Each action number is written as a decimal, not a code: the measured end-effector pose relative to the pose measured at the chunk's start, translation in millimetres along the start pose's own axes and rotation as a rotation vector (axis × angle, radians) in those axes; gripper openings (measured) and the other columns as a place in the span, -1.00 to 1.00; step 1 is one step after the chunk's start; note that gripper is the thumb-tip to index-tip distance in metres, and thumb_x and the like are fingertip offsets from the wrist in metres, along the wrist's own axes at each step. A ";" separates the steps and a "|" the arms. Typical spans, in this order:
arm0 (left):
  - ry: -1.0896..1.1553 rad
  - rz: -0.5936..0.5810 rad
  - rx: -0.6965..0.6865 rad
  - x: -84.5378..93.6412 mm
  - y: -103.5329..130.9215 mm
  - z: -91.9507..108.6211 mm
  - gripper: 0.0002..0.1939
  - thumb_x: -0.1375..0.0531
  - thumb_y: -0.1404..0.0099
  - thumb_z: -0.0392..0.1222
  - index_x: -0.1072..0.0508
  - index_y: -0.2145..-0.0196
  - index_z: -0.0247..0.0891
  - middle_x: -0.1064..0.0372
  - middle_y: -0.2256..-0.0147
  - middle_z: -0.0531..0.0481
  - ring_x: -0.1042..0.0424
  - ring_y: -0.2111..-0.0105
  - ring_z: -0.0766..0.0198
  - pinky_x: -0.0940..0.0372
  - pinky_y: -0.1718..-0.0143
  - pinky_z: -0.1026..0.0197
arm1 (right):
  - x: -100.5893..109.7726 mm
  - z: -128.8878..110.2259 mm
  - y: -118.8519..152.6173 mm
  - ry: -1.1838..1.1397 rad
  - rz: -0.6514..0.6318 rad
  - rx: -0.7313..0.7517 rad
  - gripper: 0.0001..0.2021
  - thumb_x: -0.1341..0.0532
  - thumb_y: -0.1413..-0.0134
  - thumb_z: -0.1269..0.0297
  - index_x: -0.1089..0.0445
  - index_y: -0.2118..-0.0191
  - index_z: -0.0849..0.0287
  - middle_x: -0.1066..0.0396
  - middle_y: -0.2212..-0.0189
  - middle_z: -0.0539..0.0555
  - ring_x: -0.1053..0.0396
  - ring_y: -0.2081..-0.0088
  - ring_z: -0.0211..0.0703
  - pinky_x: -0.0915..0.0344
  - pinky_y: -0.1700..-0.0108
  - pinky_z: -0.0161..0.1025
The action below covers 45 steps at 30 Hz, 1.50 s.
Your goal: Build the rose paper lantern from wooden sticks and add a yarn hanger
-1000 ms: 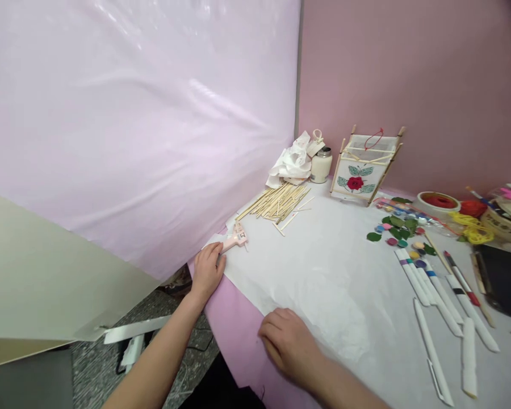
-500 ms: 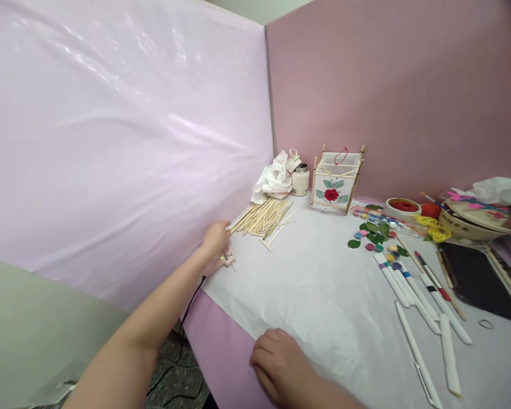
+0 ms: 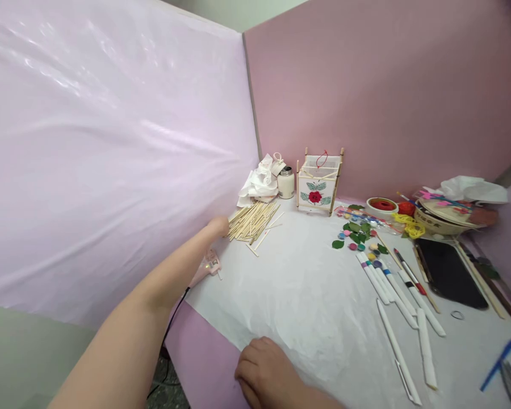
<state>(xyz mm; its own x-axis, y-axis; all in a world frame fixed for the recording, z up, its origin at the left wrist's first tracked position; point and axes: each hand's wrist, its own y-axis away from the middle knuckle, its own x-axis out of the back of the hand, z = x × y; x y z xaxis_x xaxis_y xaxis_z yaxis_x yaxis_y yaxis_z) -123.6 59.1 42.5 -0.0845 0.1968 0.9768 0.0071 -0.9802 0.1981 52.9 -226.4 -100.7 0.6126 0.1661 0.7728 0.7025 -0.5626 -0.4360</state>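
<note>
My left hand (image 3: 218, 227) is at the left end of a loose pile of thin bamboo sticks (image 3: 255, 220), against the plastic-covered wall. Its fingers are hidden from view, so whether they grip a stick does not show. Under my left forearm lies a pink glue gun (image 3: 210, 264) with a black cord. My right hand (image 3: 269, 372) rests at the front edge of the table, its fingers curled in and nothing visible in them. Beyond the sticks stands a small lantern (image 3: 317, 190) of sticks and white panels, with a red rose and green leaves on its front.
White crumpled paper (image 3: 262, 182) and a cream jar (image 3: 285, 183) stand in the back corner. To the right lie green leaves (image 3: 357, 230), small paint pots, white markers (image 3: 396, 292), a black phone (image 3: 451, 274), a white tape roll (image 3: 382, 208) and a basket (image 3: 445, 218).
The view has turned slightly right. My left hand has moved from above the glue gun further in, to the pile of sticks. My right hand stays at the table edge.
</note>
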 end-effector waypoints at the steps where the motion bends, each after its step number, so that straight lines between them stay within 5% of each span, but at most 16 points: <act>1: -0.013 -0.027 0.039 6.7 2.3 -1.3 -0.65 -0.15 -0.31 -0.09 -0.35 0.00 -0.30 -0.33 0.04 -0.12 -0.39 0.11 0.15 -0.35 0.11 0.01 | 1.1 0.1 0.0 -0.006 -0.002 -0.001 -0.94 -0.15 0.08 0.44 -0.25 0.45 0.15 -0.37 0.44 -0.01 -0.23 0.38 -0.19 -0.07 0.35 -0.24; 4: -0.003 -0.025 0.108 23.8 24.4 -5.5 -0.77 -0.16 -0.29 -0.14 -0.42 0.20 -0.37 -0.41 0.20 -0.18 -0.42 0.17 0.10 -0.32 0.17 0.08 | 2.8 0.0 1.0 -0.024 -0.007 -0.003 -0.94 -0.13 0.07 0.44 -0.25 0.45 0.15 -0.38 0.43 0.00 -0.24 0.37 -0.19 -0.09 0.34 -0.23; 7: 0.092 0.037 0.057 21.0 69.3 2.0 -0.79 -0.05 -0.33 -0.12 -0.38 0.29 -0.31 -0.43 0.29 -0.17 -0.43 0.22 0.10 -0.27 0.28 0.20 | 6.0 -3.5 1.0 -0.071 0.024 -0.007 -0.94 -0.13 0.07 0.44 -0.27 0.43 0.14 -0.39 0.44 0.01 -0.26 0.37 -0.17 -0.12 0.32 -0.22; 9: 0.462 0.026 -0.027 1.2 103.7 18.7 -0.77 0.00 -0.34 -0.06 -0.32 0.29 -0.25 -0.40 0.35 -0.06 -0.42 0.38 0.25 -0.21 0.46 0.31 | 16.1 -7.7 -2.0 -0.190 0.078 -0.011 -0.90 -0.11 0.02 0.45 -0.32 0.37 0.13 -0.41 0.40 0.02 -0.30 0.34 -0.18 -0.17 0.29 -0.23; 11: 0.997 -0.230 -0.138 -29.7 133.1 43.3 -0.77 -0.08 -0.28 0.00 -0.27 0.32 -0.23 -0.34 0.44 0.04 -0.35 0.56 0.36 -0.13 0.58 0.36 | 37.2 -9.1 -8.1 -0.371 0.194 -0.074 -0.85 -0.06 -0.07 0.45 -0.34 0.29 0.13 -0.41 0.36 0.03 -0.33 0.31 -0.20 -0.22 0.26 -0.27; 14: 1.541 -0.476 -0.265 -78.0 157.7 84.9 -0.73 -0.21 -0.19 -0.03 -0.26 0.28 -0.23 -0.27 0.52 0.15 -0.12 0.69 0.52 -0.02 0.66 0.43 | 86.3 6.6 -17.8 -0.539 0.521 -0.424 -0.86 -0.05 -0.17 0.35 -0.34 0.24 0.13 -0.38 0.38 0.03 -0.32 0.37 -0.24 -0.24 0.31 -0.30; 18: 1.740 -0.627 -0.333 -114.4 155.8 131.7 -0.71 -0.26 -0.18 -0.09 -0.31 0.23 -0.29 -0.38 0.47 0.06 -0.23 0.64 0.52 -0.12 0.61 0.45 | 144.8 65.2 -13.1 -0.517 0.900 -0.887 -0.68 -0.20 -0.05 0.11 -0.27 0.12 0.16 -0.36 0.32 0.03 -0.30 0.43 -0.25 -0.26 0.33 -0.26; 21: 1.747 -0.649 -0.302 -124.7 145.0 155.1 -0.72 -0.28 -0.17 -0.15 -0.33 0.23 -0.34 -0.45 0.41 -0.06 -0.40 0.52 0.44 -0.29 0.46 0.41 | 157.4 107.7 1.0 -0.575 0.804 -0.912 -0.69 -0.22 0.01 0.03 -0.37 0.28 0.20 -0.39 0.38 0.04 -0.31 0.38 -0.21 -0.24 0.32 -0.26; 24: 1.745 -0.615 -0.227 -131.9 137.5 166.5 -0.80 -0.27 -0.18 -0.23 -0.35 0.28 -0.36 -0.46 0.41 -0.09 -0.44 0.48 0.41 -0.35 0.38 0.37 | 148.4 129.2 8.2 -0.695 0.777 -0.859 -0.72 -0.21 0.01 0.05 -0.37 0.42 0.20 -0.34 0.53 -0.02 -0.25 0.48 -0.26 -0.18 0.40 -0.29; 28: 1.709 -0.634 -0.198 -136.2 133.5 167.2 -0.89 -0.22 -0.23 -0.31 -0.36 0.28 -0.37 -0.47 0.39 -0.11 -0.46 0.47 0.38 -0.39 0.35 0.32 | 134.3 136.2 6.0 -0.743 0.848 -0.902 -0.75 -0.24 0.05 0.10 -0.29 0.51 0.18 -0.27 0.60 -0.07 -0.20 0.55 -0.30 -0.15 0.46 -0.31; 37: 1.744 -1.003 -0.211 -133.7 128.8 156.7 -0.76 -0.15 -0.30 -0.25 -0.39 0.08 -0.37 -0.49 0.24 -0.24 -0.52 0.33 0.23 -0.42 0.27 0.21 | 138.1 140.7 12.0 -0.865 0.747 -0.953 -0.76 -0.27 0.04 0.09 -0.34 0.41 0.17 -0.29 0.57 -0.07 -0.21 0.54 -0.32 -0.15 0.48 -0.35; 45: 1.700 -1.045 -0.191 -133.2 129.2 156.1 -0.71 -0.22 -0.25 -0.26 -0.42 0.07 -0.37 -0.49 0.20 -0.26 -0.53 0.27 0.17 -0.40 0.18 0.12 | 143.6 134.2 14.3 -1.054 0.726 -0.934 -0.68 -0.29 0.05 0.07 -0.48 0.23 0.21 -0.34 0.51 -0.03 -0.20 0.53 -0.36 -0.15 0.47 -0.36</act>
<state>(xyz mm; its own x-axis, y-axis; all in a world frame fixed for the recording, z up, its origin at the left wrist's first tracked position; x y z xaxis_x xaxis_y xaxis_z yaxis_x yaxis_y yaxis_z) 44.2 -90.1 -49.3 -0.6661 0.4794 -0.5714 -0.7378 -0.5358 0.4106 199.5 -101.9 -57.9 0.9502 -0.1084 -0.2921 -0.0573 -0.9824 0.1780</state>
